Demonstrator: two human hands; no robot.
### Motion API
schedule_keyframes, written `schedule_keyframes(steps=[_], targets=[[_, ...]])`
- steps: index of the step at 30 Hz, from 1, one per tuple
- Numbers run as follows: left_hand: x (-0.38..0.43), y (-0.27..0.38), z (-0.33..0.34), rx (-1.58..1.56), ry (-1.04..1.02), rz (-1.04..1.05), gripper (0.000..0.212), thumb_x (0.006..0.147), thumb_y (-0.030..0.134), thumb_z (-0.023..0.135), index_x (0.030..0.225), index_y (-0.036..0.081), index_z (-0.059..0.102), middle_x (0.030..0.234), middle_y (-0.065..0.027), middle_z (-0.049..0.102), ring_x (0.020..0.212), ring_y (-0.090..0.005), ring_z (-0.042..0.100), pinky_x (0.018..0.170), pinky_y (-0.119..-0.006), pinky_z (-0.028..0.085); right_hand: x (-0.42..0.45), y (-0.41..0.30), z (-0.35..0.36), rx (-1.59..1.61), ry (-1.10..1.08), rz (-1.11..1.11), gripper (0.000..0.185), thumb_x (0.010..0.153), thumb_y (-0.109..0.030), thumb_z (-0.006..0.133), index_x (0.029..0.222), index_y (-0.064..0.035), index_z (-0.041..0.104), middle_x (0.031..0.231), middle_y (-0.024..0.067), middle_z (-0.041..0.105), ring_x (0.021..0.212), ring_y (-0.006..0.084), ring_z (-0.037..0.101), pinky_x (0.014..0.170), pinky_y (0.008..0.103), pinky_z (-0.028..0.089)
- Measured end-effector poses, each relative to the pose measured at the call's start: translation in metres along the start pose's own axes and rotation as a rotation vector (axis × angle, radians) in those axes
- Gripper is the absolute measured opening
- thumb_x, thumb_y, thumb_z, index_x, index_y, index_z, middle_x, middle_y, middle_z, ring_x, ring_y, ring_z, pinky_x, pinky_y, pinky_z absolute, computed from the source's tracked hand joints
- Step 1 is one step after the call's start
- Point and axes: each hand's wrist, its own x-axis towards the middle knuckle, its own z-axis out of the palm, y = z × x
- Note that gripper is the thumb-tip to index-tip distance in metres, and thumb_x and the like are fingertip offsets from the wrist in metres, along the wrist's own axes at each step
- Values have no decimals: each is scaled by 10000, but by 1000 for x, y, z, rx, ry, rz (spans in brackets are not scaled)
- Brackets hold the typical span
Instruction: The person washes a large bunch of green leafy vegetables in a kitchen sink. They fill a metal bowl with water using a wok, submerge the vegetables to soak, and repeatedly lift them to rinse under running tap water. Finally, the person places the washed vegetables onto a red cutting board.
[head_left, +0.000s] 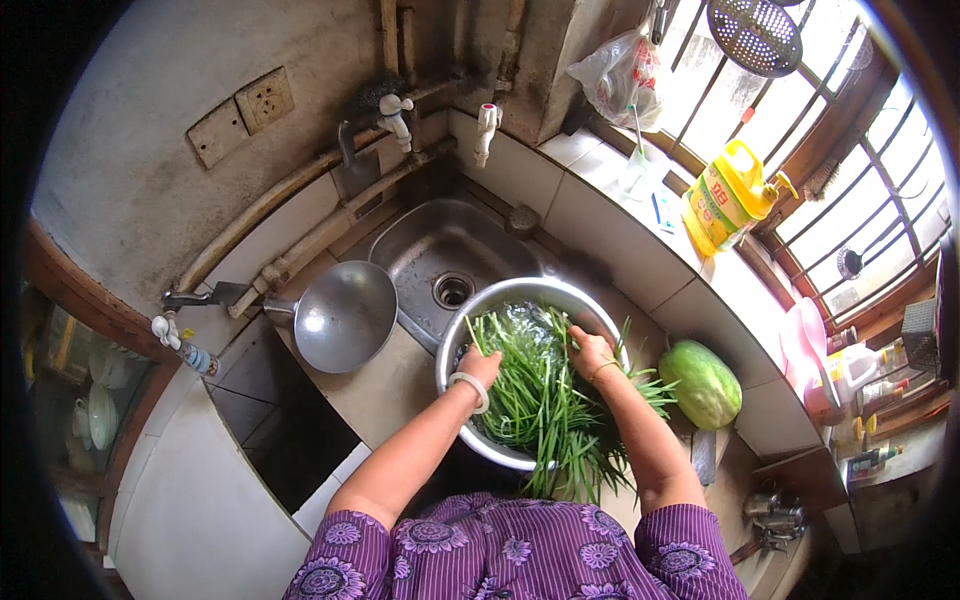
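Observation:
A large metal basin (448, 373) holds water and a big bunch of long green leaves, which look like garlic chives (519, 397). Many of the leaves hang over its near and right rim. My left hand (480, 367), with a pale bangle at the wrist, grips the chives along the basin's left side. On the right, my right hand (590, 351) closes around part of the same bunch near its cut ends; some fingertips are hidden among the stems. Water (521, 322) shows at the far side of the basin.
Behind the basin lies a stainless steel sink (420, 240) under two taps (486, 135). A metal wok (345, 319) sits to the left, and a green melon (701, 384) to the right. A yellow detergent bottle (727, 199) stands on the tiled windowsill. A cleaver (214, 295) lies far left.

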Motion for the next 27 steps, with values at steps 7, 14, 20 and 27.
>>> schedule_keyframes(steps=[7,14,20,27], targets=[[2,21,55,48,-129,46,445,708,170,625,1121,31,536,1054,-199,610,1001,-317,584,866,-370,447,-9,50,-31,108,-40,194,374,848,-407,531,1084,-122,587,982,211,617,963,346,580,857,403,437],[-12,40,117,499,147,319,735,779,251,606,1400,202,218,1415,-175,155,1200,-435,332,991,-488,326,-13,-14,-47,-10,-252,369,799,762,-524,569,1377,-107,273,1312,279,329,1164,406,419,963,470,360],[34,32,114,540,66,293,437,782,287,598,1171,123,484,1108,-223,529,1007,-390,542,874,-457,432,-18,-13,-4,338,-137,186,487,771,-205,603,1212,-64,451,1084,270,521,945,404,555,830,401,444],[46,53,78,128,-16,364,308,846,324,560,904,37,656,831,-170,656,795,-295,633,730,-379,479,-11,-10,-53,547,-62,245,397,867,-422,533,1032,-73,622,894,205,632,843,299,621,753,375,458]])
